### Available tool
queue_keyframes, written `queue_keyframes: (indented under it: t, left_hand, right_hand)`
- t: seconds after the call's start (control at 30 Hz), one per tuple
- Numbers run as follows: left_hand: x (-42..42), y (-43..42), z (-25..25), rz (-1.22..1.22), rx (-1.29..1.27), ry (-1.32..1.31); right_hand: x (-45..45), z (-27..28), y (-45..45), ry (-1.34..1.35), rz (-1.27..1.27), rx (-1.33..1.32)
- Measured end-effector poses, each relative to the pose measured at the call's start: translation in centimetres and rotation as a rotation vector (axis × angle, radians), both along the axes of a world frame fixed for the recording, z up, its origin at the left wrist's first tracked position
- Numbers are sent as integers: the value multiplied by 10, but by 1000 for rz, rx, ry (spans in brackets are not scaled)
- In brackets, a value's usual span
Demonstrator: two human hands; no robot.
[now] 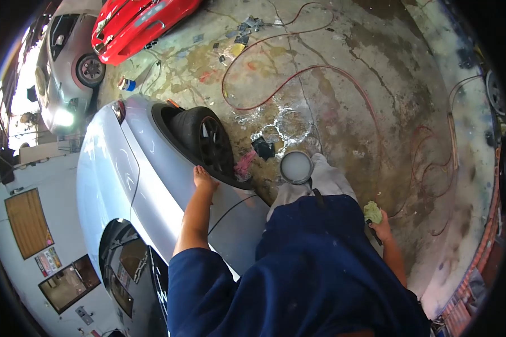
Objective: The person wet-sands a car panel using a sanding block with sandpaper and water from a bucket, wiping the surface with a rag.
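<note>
My left hand [204, 178] lies on the silver-blue fender of a car [171, 188], at the edge of the wheel arch, with its fingers stretched out. Just beyond it is the dark front wheel [211, 140]. Off to my right side, my right hand [382, 227] is closed around a crumpled pale green cloth [372, 212]. A dark, slim object [374, 235] shows at the same hand; its kind is unclear. By my feet is a round bucket [296, 167] with greyish contents.
A thin red hose [320, 66] loops over the stained concrete floor [343, 112]. Near the wheel lie a pink rag [244, 164] and a black piece [263, 147]. A red bumper [143, 25], a can [127, 84] and another silver car [70, 67] are farther off.
</note>
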State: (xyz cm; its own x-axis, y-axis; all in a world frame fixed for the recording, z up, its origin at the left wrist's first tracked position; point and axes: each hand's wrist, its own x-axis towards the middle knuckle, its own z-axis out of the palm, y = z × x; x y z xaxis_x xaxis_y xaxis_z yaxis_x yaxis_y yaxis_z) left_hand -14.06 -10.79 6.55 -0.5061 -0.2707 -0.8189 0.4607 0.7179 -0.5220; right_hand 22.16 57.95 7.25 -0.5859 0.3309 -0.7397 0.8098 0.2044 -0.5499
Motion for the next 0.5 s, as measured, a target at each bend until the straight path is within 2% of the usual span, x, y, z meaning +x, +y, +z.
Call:
queue_keyframes:
  t: [0.07,0.17,0.4,0.5]
  left_hand:
    - [9,-7,-18,-31,-28,34]
    - [23,-2,-20,-53,38,66]
    - [55,16,-65,-37,182,-278]
    - [79,31,-87,-67,178,-313]
  right_hand:
    - [4,-15,12,34,32,18]
    - [21,-33,15,48,66,0]
    - [25,-29,-1,57,57,-79]
    - [32,-10,-11,35,5,-94]
